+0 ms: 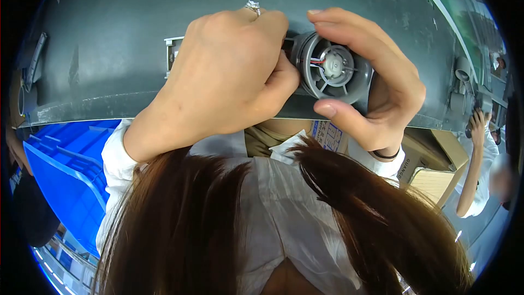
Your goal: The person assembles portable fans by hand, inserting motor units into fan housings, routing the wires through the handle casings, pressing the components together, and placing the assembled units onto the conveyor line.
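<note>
A grey round motor housing (357, 88) lies over the dark green worktable, its open end facing up. Inside it, spokes surround a pale motor hub (334, 64) with a red wire beside it. My right hand (390, 82) curves round this housing, thumb at the near side and fingers at the far side. My left hand (229, 71) is closed just left of the housing, back of the hand up, index finger and thumb close to its edge. Its palm and whatever lies under it are hidden. A light grey frame-like part (170, 57) sticks out left of that hand.
The dark green worktable (120, 27) has its near edge by my body. A blue plastic bin (68, 169) stands below left, a cardboard box (436, 155) below right. Grey parts (461, 79) sit at the table's right end. Another person's arm (474, 158) is at far right.
</note>
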`<state>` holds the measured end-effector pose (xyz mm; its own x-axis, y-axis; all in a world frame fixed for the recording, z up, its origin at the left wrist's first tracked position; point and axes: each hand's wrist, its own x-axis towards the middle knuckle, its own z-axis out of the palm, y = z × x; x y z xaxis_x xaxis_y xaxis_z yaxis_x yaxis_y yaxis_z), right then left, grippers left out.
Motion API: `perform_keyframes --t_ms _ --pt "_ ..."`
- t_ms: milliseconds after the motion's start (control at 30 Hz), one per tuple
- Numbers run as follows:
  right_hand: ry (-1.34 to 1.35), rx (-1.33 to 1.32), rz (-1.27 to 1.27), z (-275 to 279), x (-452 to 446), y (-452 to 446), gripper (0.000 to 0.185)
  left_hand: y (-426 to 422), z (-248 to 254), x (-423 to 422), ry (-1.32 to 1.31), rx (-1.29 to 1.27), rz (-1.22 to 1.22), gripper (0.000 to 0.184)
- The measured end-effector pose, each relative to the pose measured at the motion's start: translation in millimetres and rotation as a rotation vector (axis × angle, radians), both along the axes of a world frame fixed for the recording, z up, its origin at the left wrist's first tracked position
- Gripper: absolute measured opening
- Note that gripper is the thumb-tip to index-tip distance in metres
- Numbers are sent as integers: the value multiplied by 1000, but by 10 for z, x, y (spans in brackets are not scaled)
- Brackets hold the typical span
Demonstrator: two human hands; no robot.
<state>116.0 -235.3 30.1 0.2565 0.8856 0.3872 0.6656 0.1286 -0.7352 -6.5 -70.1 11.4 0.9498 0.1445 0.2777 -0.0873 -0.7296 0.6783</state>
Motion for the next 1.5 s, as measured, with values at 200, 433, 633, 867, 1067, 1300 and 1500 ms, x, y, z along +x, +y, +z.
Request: perform_keyframes --t_ms 200,433,633,867,1067,1300,1500 --pt "-42 -12 -36 32 -40 38 56 16 14 -48 -11 49 -15 11" --pt "-101 26 47 15 -8 90 54 108 88 -158 58 31 -88 9" --pt "-81 -28 26 20 -55 82 54 86 76 -206 -1 90 -29 9" --pt "-34 -37 -9 -73 -89 74 53 82 101 -317 46 103 21 9" --pt "-10 -8 -45 -189 -141 62 51 77 87 -329 20 74 21 9" --pt "-76 48 -233 -239 -249 133 32 88 73 -338 24 46 19 10" --pt "103 49 -297 -228 -336 157 19 108 59 -340 -15 21 -3 12"
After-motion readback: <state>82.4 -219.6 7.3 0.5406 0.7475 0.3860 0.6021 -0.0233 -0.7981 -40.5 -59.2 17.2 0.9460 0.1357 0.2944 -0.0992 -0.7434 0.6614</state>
